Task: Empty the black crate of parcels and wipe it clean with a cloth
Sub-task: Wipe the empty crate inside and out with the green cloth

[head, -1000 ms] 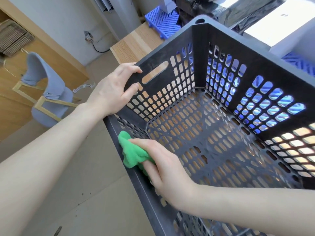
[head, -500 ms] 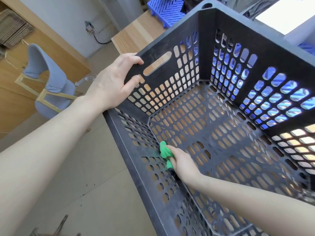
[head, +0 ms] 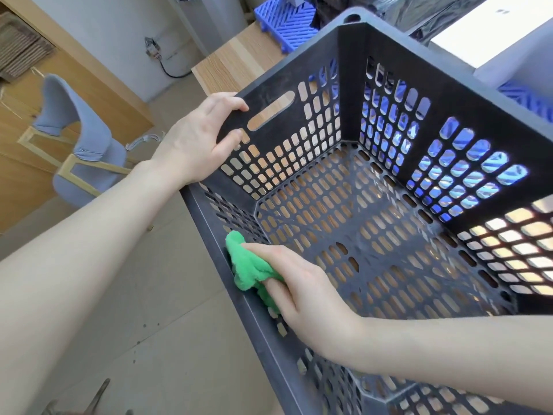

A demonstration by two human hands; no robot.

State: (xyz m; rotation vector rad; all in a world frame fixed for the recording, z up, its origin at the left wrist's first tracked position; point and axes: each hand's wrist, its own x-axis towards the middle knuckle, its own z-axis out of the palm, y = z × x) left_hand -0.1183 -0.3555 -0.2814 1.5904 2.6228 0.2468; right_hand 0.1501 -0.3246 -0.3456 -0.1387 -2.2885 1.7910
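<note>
Head view has the empty crate [head: 449, 94] filling the centre and right of the frame, the counter [head: 239, 64] showing past it at upper centre. The left hand [head: 194, 139] curls its fingers over the rim by the handle slot, and the right hand [head: 305, 289] bunches the cloth [head: 248, 265] in its fingers against the inside of the left wall, lower centre. To my eye the wipe goes best with a firm rim grip so the crate cannot slide, the cloth spread flatter, and strokes run along the wall into the corner and holes.
</note>
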